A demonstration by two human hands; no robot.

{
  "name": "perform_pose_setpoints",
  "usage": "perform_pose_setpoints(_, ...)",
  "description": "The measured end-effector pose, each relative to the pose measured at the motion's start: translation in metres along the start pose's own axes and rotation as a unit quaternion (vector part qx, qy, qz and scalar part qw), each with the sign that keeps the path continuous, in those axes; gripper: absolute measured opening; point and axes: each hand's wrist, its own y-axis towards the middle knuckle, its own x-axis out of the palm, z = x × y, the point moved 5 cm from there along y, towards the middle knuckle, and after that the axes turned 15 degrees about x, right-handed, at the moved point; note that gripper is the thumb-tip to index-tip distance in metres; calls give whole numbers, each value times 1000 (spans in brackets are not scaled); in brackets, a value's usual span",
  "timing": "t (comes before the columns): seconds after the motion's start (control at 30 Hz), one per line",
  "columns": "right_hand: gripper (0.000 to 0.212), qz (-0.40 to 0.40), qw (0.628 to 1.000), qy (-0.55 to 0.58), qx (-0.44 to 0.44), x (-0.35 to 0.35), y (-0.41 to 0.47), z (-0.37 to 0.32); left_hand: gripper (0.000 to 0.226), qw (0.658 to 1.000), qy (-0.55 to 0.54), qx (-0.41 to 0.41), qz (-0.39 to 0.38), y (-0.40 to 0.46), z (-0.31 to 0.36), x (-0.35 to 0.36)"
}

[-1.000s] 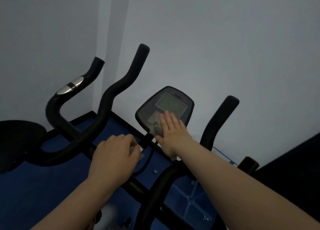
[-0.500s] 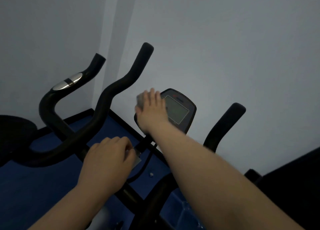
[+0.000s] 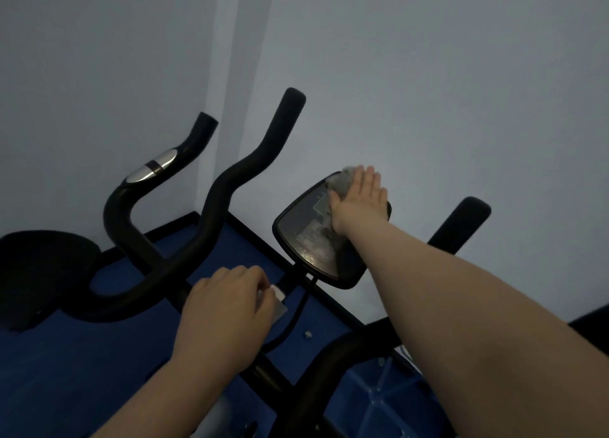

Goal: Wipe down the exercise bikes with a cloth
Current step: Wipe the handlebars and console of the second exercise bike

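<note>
A black exercise bike fills the lower view, with curved handlebars (image 3: 230,187) and a dark console (image 3: 309,240) on a stem. My right hand (image 3: 357,200) lies flat, fingers straight, pressing a grey cloth (image 3: 342,182) onto the console's upper right part. A damp smear shows on the console face below the hand. My left hand (image 3: 227,305) curls round the handlebar's centre clamp (image 3: 280,301), where a pale label peeks out beside the fingers.
Pale walls meet in a corner behind the bike. A blue floor (image 3: 66,355) with a black border lies beneath. A dark seat (image 3: 43,273) sits at far left; the right handlebar end (image 3: 461,223) rises past my right forearm.
My right hand with the cloth has swept from the console's lower middle, over its left top edge, to the upper right. My left hand has stayed on the clamp.
</note>
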Motion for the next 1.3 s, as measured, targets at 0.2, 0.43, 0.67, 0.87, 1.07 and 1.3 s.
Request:
perform_pose_setpoints(0.2,69,18,991,5,-134,15,-56,-46,16,1000,6,1,8,1,4,-3)
perform_pose_setpoints(0.43,86,-81,987,-137,19,44,-88,40,19,1000,-1,-6,-19,2,5,-5)
perform_pose_setpoints(0.67,77,-17,998,-46,47,12,-27,16,20,1000,5,-19,10,-1,2,-4)
perform_pose_setpoints(0.87,65,49,985,-101,-133,14,-53,-54,15,996,-32,-46,75,-4,-2,-12)
perform_pose_setpoints(1.07,61,-26,948,-121,-293,31,-135,-44,14,971,-160,-74,161,-14,-2,-23)
perform_pose_setpoints(1.3,37,-268,935,151,-176,9,-191,-17,23,951,-185,-64,238,-69,-8,-19)
